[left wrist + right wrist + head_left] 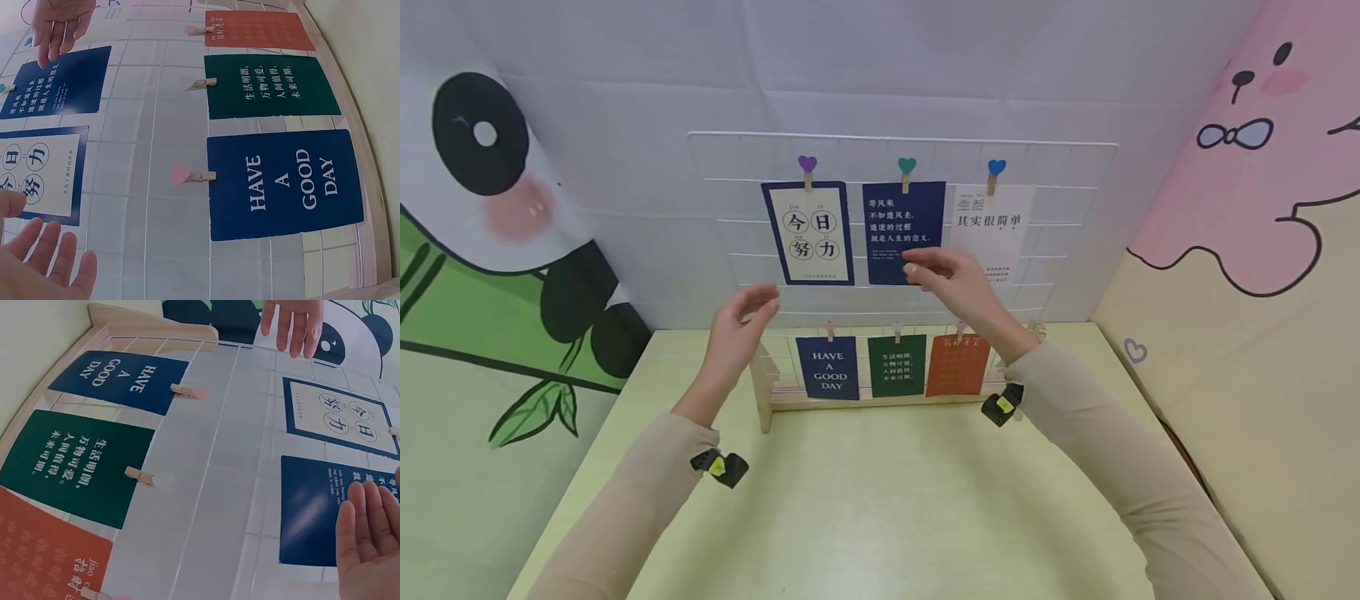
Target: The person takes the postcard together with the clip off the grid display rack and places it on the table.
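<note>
My left hand point(730, 337) is raised with bent, relaxed fingers, just left of and below the blue-bordered white card point(810, 233). Nothing is in it. In front of the navy card point(895, 221) and the white card point(1000, 229) hovers my right hand point(961, 287), empty too, its fingertips overlapping the navy card's lower right. These three cards hang in an upper row from heart clothespins: purple point(807, 163), teal point(907, 165) and blue point(997, 167). Below hang a blue "HAVE A GOOD DAY" card point(284, 187), a green card point(269, 86) and an orange card point(262, 30), also on small clothespins.
All the cards hang on a white wire grid point(1067, 196), standing in a wooden base point(765, 400) at the back of the pale yellow table point(880, 500). Behind it is a white cloth backdrop point(880, 67). Cartoon-printed panels point(1210, 208) flank both sides.
</note>
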Demonstrator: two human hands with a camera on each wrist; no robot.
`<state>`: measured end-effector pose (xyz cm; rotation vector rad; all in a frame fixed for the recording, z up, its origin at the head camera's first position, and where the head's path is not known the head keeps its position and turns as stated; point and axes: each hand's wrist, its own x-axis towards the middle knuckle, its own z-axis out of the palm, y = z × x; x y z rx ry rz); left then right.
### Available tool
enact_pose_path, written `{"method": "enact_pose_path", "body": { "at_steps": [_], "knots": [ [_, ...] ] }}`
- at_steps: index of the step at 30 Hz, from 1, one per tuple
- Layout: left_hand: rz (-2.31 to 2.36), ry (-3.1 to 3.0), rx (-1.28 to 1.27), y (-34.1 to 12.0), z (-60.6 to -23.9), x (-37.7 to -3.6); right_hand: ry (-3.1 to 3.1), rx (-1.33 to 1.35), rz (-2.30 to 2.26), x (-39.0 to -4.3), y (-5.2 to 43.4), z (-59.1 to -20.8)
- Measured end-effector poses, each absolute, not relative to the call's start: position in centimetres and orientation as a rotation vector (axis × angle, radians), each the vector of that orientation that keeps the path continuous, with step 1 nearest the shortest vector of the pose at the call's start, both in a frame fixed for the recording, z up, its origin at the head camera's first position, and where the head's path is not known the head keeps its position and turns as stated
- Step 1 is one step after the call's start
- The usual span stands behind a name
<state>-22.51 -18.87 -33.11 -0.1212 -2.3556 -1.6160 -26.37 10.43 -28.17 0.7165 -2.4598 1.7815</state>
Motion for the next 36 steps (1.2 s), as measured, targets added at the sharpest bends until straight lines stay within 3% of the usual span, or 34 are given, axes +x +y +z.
{"method": "enact_pose_path", "body": {
  "at_steps": [36],
  "knots": [
    [-1.658,-2.215,-0.081,-17.7,-31.2,-24.4,-2.297,0.816,1.781,-28.0,5.6,-22.2]
  ]
}}
